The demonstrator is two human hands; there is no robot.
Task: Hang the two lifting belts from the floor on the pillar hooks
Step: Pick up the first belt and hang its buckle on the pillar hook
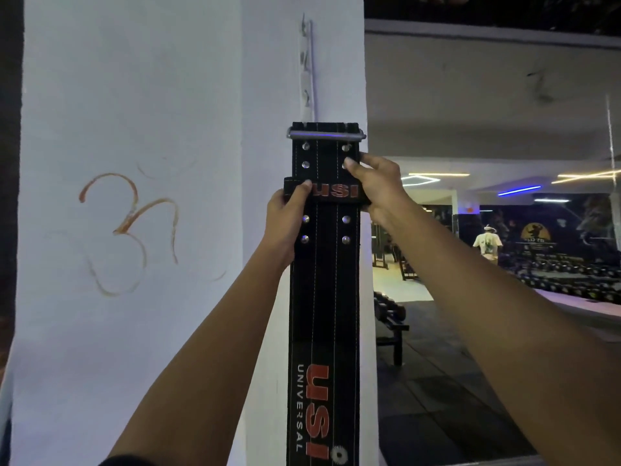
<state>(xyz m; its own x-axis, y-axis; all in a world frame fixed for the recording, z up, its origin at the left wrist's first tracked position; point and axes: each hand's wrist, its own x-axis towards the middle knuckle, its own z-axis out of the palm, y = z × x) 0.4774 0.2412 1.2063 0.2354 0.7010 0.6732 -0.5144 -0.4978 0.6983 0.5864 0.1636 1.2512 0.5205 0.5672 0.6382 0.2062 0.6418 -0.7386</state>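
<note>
A long black lifting belt [324, 297] with red lettering hangs straight down against the white pillar [268, 95]. Its metal buckle [326, 134] is at the top, just below a vertical strip of metal hooks [307, 62] fixed to the pillar. Whether the buckle rests on a hook is hidden by the belt. My left hand [285, 223] grips the belt's left edge at the keeper loop. My right hand [373, 183] pinches the right edge a little higher, near the rivets. Only one belt is in view.
An orange symbol [131, 230] is painted on the pillar's left face. To the right lies a dim gym floor with dumbbell racks [571, 274], a bench [393, 327] and a person [487, 243] standing far off.
</note>
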